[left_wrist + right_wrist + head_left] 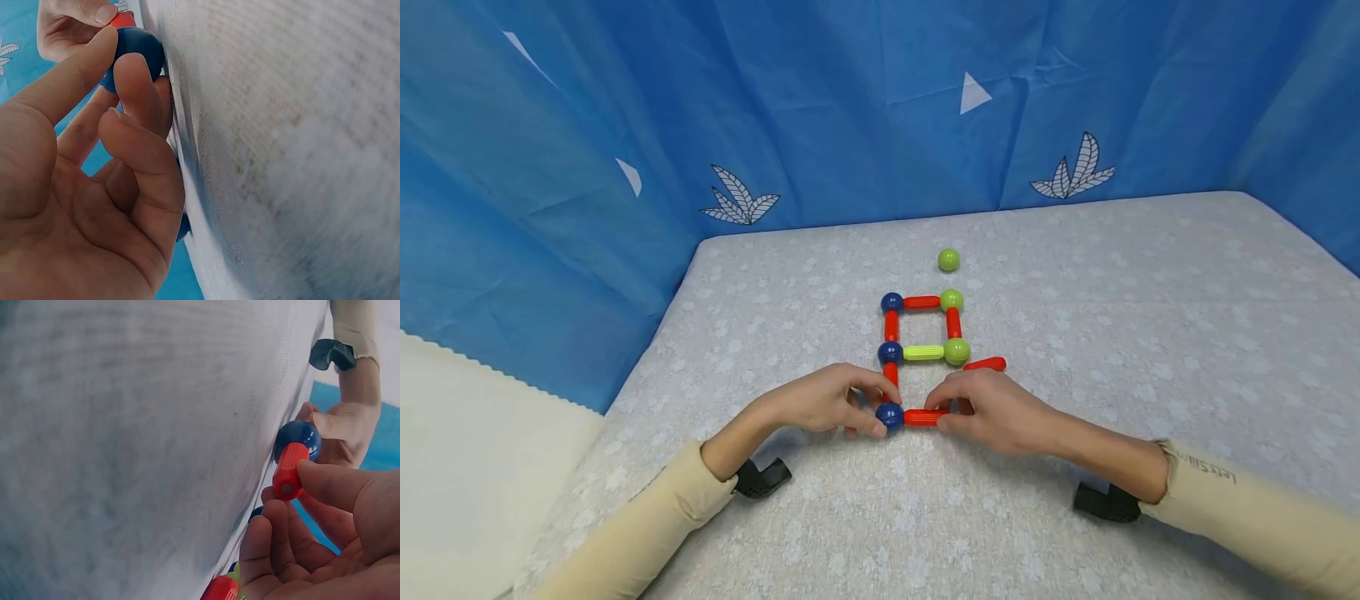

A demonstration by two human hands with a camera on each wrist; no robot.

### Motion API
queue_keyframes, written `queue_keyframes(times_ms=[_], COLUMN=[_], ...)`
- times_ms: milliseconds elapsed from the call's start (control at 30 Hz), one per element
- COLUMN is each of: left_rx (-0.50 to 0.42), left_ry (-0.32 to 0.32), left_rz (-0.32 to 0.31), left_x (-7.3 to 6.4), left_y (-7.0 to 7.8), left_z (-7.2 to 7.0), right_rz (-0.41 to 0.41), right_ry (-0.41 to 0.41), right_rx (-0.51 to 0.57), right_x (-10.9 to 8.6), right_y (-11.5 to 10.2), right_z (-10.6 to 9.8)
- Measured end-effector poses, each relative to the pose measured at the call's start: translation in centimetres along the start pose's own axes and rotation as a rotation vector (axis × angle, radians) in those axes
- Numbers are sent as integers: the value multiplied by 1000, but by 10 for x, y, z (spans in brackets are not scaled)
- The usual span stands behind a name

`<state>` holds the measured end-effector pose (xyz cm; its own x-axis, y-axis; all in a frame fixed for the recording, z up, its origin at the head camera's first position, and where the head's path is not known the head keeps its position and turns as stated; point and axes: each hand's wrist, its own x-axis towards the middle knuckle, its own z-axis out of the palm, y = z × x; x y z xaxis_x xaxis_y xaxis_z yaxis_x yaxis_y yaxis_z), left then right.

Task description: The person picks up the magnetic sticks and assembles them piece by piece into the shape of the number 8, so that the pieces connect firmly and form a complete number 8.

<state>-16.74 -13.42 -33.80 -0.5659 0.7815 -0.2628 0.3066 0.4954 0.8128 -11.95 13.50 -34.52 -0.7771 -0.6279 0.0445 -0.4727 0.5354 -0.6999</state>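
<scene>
My left hand (831,402) pinches a dark blue ball (891,417) between thumb and fingers at the near corner of a ball-and-rod frame. Opposite it, my right hand (992,410) holds a red rod (922,417) by its right end; the rod's left end meets the blue ball. In the right wrist view the rod's free end (287,489) shows a small round metal tip. Another red rod (891,377) runs from this ball up to a middle blue ball (891,353), partly behind my left fingers. A green rod (922,352) joins that ball to a green ball (957,351).
The frame's far side has a blue ball (892,302), a red rod (922,302) and a green ball (951,300). A loose green ball (949,260) lies beyond. One loose red rod (986,364) lies just past my right hand. A blue curtain (880,108) hangs behind the cloth-covered table (1120,292).
</scene>
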Motion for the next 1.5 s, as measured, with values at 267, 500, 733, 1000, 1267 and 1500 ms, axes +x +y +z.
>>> queue_keyframes(times_ms=[267,500,733,1000,1267,1500], left_rx=[-13,-19,-25,-24,-2,19], left_ry=[1,4,3,-6,-2,6], left_rz=[-10,-15,-16,-9,-4,15], left_x=[-1,-2,-3,-3,-2,-1], left_y=[-1,-1,-1,-1,-2,-2], left_z=[0,-1,-1,0,0,2], right_rz=[3,9,16,39,140,207], right_ry=[-7,-11,-20,27,231,361], right_rx=[1,2,8,-27,-25,-94], right_x=[2,4,4,14,38,64], right_y=[0,0,0,8,32,58], right_z=[-1,-1,-1,-21,-62,-84])
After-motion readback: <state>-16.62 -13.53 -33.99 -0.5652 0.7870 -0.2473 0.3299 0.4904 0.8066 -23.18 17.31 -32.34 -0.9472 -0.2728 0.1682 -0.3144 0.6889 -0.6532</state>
